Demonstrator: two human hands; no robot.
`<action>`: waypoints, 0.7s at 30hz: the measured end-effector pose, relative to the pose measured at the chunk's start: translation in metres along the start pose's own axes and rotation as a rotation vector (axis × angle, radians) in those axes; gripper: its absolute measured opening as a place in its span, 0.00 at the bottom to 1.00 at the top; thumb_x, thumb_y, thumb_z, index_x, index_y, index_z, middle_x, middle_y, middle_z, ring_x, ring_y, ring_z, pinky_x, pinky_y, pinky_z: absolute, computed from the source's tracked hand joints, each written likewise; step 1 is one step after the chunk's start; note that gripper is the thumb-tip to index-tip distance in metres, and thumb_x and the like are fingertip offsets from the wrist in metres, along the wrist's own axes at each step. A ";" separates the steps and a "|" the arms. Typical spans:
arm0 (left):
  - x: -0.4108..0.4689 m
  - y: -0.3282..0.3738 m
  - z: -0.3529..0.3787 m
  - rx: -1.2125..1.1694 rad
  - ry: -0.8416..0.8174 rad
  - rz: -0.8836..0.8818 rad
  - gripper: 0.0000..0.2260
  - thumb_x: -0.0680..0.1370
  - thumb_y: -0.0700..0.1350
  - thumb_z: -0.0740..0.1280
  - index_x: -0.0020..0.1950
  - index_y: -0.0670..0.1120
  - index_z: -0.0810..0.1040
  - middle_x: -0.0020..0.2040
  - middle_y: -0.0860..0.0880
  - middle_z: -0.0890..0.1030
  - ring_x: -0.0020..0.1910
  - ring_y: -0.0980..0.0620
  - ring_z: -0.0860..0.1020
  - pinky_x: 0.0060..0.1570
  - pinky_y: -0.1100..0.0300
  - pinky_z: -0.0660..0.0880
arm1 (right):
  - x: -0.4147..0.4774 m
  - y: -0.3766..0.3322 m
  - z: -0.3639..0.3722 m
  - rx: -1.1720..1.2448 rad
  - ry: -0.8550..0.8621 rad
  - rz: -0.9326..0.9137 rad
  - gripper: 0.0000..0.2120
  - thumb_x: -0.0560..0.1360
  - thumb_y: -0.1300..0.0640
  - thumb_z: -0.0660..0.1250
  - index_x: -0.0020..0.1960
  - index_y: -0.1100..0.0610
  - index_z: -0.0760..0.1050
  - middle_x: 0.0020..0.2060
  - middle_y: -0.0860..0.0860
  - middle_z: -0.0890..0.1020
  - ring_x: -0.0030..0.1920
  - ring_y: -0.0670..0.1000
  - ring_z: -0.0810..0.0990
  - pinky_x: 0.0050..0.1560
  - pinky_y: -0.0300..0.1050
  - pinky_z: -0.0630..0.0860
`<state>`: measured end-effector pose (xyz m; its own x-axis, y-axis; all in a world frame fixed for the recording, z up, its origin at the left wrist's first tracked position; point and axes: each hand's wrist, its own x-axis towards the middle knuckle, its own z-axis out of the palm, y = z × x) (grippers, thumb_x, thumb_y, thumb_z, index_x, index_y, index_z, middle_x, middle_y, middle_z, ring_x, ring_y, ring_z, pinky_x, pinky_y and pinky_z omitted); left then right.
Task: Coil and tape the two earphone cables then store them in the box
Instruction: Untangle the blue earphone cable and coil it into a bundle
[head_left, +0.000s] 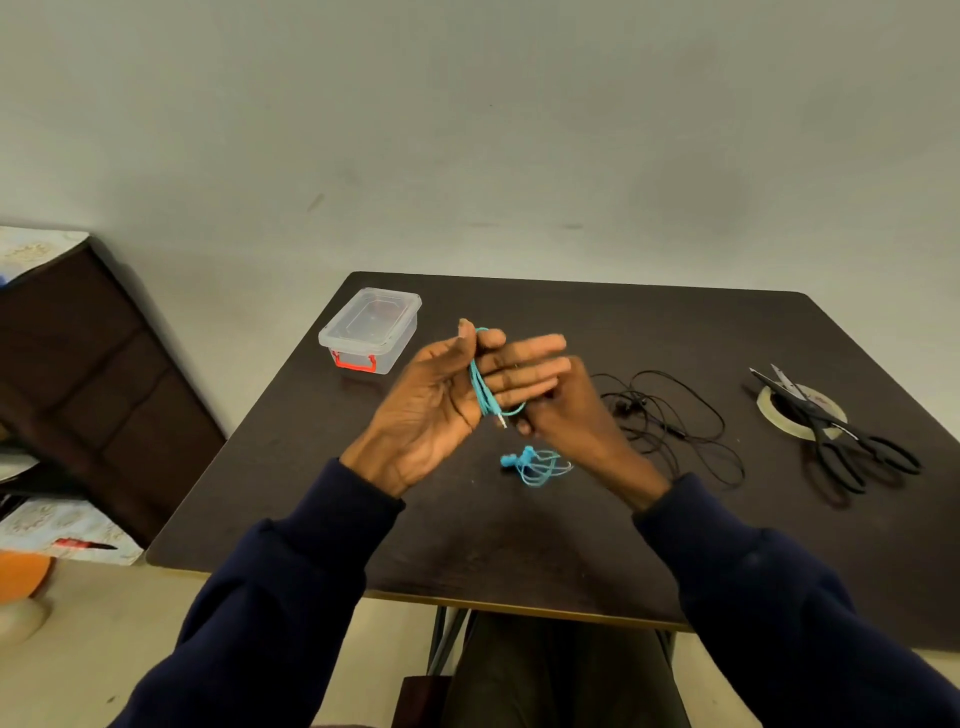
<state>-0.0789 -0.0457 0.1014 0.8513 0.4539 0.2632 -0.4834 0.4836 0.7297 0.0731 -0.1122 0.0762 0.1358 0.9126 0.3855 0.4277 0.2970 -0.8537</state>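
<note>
Turquoise earphone cable is looped around the flat, extended fingers of my left hand, raised palm up over the dark table. My right hand sits just behind those fingers and pinches the cable near its plug end. The rest of the turquoise cable, with its earbuds, hangs loose in a small tangle below the hands. A black earphone cable lies uncoiled on the table to the right. The clear plastic box, lid on and with a red latch, stands at the table's far left.
Black scissors lie across a roll of tape at the table's right side. A dark brown cabinet stands to the left of the table. A pale wall rises behind the table's far edge.
</note>
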 end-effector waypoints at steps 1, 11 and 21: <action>0.002 0.000 -0.001 -0.033 -0.020 0.025 0.20 0.86 0.46 0.50 0.54 0.37 0.78 0.69 0.27 0.72 0.69 0.29 0.72 0.70 0.38 0.70 | -0.006 0.001 0.006 0.030 -0.018 0.039 0.13 0.79 0.73 0.61 0.42 0.64 0.82 0.30 0.52 0.83 0.26 0.47 0.77 0.28 0.38 0.73; 0.016 0.000 -0.029 0.676 0.298 0.257 0.18 0.87 0.40 0.49 0.63 0.35 0.77 0.67 0.37 0.79 0.67 0.41 0.78 0.72 0.42 0.69 | -0.037 -0.008 0.013 0.062 -0.254 0.174 0.13 0.84 0.59 0.62 0.66 0.61 0.75 0.40 0.56 0.86 0.23 0.46 0.73 0.27 0.36 0.73; 0.002 -0.011 -0.016 1.063 0.180 0.050 0.27 0.88 0.49 0.47 0.48 0.38 0.82 0.40 0.39 0.84 0.35 0.44 0.81 0.42 0.54 0.78 | -0.018 -0.032 -0.030 -0.600 -0.069 -0.248 0.05 0.78 0.53 0.71 0.46 0.51 0.85 0.39 0.43 0.84 0.36 0.42 0.79 0.36 0.38 0.74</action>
<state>-0.0755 -0.0379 0.0841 0.7512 0.6004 0.2744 -0.0181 -0.3968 0.9177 0.0834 -0.1463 0.1071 -0.0803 0.8593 0.5051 0.8662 0.3109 -0.3912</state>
